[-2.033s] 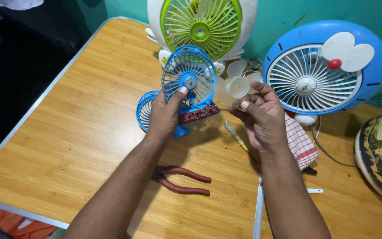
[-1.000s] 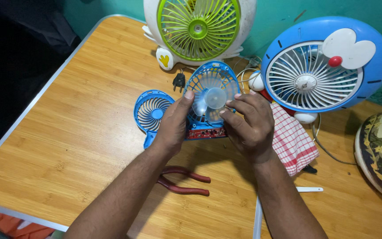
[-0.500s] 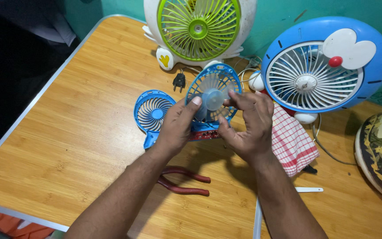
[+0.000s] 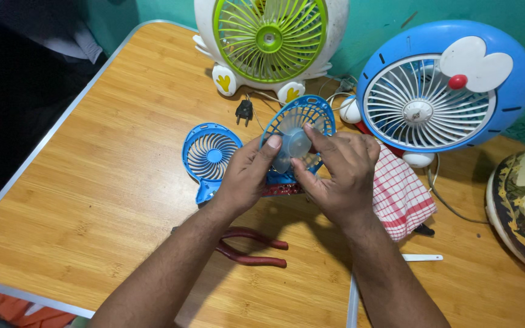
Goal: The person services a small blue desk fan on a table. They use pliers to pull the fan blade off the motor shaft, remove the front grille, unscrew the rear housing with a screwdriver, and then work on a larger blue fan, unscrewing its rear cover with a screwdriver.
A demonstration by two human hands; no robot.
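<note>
over the middle of the wooden table (image 4: 92, 182), your left hand (image 4: 244, 179) comes in from below, wrist straight, thumb tip pressed on the clear fan blade (image 4: 293, 146) and fingers curled behind the small blue fan (image 4: 299, 130). your right hand (image 4: 341, 176) mirrors it, index finger and thumb pinching the blade's other side, knuckles up. both hands grasp the fan and blade together, held tilted just above the table. detached blue grille (image 4: 209, 155) lies just left of your left hand. red-handled pliers (image 4: 250, 246) lie under your left forearm. checked cloth (image 4: 402, 197) sits by your right wrist.
</note>
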